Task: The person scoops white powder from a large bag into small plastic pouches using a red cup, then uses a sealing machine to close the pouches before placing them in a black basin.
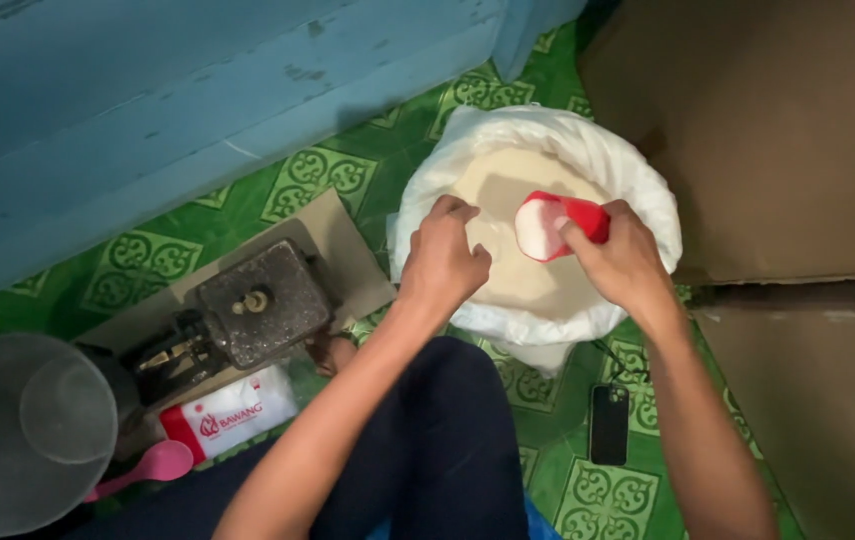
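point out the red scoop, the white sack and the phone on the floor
red scoop (pixel 580 218): head view, on its red outer wall
white sack (pixel 638 175): head view, on its rolled-down rim
phone (pixel 609 424): head view, middle of its dark face

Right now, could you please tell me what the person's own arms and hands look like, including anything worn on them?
Both forearms are bare up to the frame's edge, with no sleeve in view. The left hand and right hand wear no gloves; no ring, watch or bracelet shows.

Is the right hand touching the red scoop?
Touching. The head view shows the right hand with its fingers wrapped around the red scoop above the white sack.
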